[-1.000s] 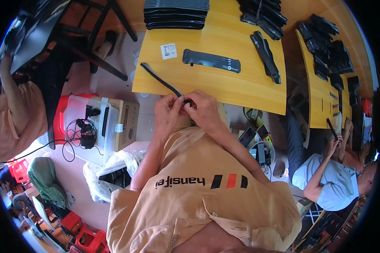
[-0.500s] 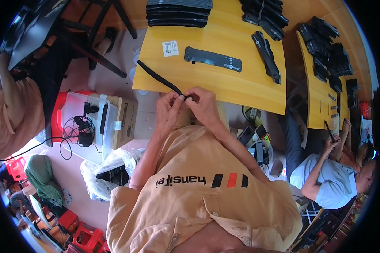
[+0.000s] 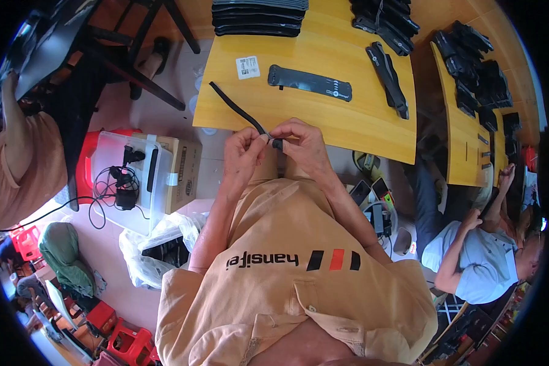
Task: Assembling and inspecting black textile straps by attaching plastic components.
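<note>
The left hand [image 3: 244, 152] and right hand [image 3: 302, 149] pinch a black strap [image 3: 236, 108] near one end, apparently to steady it, its tail toward half past ten. Around half past eleven lies a white label [image 3: 247, 68] with a square code; at one o'clock, a pale-printed black sleeve [image 3: 311, 82].

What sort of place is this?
Probably an assembly workshop: stacked flat black pieces on a yellow wooden table, a second yellow table, and a co-worker in a light blue shirt beside it.
</note>
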Available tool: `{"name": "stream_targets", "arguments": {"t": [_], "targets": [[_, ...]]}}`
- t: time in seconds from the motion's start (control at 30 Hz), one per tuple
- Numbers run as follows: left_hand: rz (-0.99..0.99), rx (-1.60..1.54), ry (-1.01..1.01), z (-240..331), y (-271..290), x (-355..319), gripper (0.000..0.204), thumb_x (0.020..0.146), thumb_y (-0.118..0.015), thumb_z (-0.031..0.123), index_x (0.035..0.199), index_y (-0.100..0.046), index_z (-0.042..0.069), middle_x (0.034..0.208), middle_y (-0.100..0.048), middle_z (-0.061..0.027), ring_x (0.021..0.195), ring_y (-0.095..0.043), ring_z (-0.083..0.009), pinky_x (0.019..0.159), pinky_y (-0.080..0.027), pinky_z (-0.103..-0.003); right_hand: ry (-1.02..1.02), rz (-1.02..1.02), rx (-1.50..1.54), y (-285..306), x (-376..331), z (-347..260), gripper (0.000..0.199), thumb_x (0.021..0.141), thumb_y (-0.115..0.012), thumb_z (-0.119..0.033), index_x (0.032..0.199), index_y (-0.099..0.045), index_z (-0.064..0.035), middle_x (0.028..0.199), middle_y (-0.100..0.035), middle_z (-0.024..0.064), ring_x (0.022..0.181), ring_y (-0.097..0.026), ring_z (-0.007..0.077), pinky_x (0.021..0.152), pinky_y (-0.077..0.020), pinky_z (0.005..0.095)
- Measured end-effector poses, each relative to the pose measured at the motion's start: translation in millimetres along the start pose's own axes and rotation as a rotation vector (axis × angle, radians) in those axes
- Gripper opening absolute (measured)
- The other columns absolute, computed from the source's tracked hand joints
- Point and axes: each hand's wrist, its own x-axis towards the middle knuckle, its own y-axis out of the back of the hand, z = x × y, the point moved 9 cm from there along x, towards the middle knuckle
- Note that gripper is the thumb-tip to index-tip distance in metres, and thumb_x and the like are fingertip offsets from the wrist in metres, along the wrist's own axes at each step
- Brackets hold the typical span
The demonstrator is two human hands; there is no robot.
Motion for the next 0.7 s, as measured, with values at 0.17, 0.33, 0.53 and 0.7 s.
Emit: {"name": "stream_targets", "arguments": {"t": [0.17,0.33,0.53,0.7], "targets": [[-0.030,0.035,-0.019,5,-3,1,0.018,0.084,-0.056,0.012,0.068,-0.051,0.005,0.054,-0.048,0.0016,0.047,-0.043,-0.0038,0.042,-0.032,-0.019,-0.031,-0.078,0.160,1,1,8,0.015,0.077,-0.058,0.008,0.090,-0.062,0.0044,0.088,-0.057,0.0081,0.079,-0.060,0.0157,0.074,-0.0505,0.0251],[-0.022,0.061,-0.070,8,-5,1,0.019,0.083,-0.056,0.012,0.067,-0.049,0.004,0.053,-0.046,0.0019,0.048,-0.042,-0.0036,0.043,-0.032,-0.020,-0.183,0.075,0.304,2,-4,10,0.012,0.077,-0.058,0.006,0.087,-0.064,0.0053,0.081,-0.062,0.0060,0.073,-0.059,0.0103,0.067,-0.0477,0.0195],[0.114,0.244,-0.216,20,-6,-4,0.018,0.080,-0.057,0.010,0.068,-0.049,0.000,0.053,-0.044,0.0007,0.050,-0.036,-0.0054,0.045,-0.030,-0.024,-0.087,0.231,0.108,7,-15,-4,0.013,0.076,-0.056,0.005,0.087,-0.064,0.0052,0.076,-0.063,0.0064,0.067,-0.060,0.0097,0.062,-0.0489,0.0201],[0.127,0.438,-0.224,24,-6,-6,0.021,0.083,-0.057,0.016,0.070,-0.051,0.001,0.055,-0.049,-0.0011,0.050,-0.047,-0.0062,0.045,-0.036,-0.021,0.059,0.202,-0.137,7,-14,-16,0.016,0.071,-0.058,0.005,0.086,-0.063,0.0044,0.074,-0.063,0.0100,0.065,-0.062,0.0125,0.059,-0.0498,0.0223]]}}
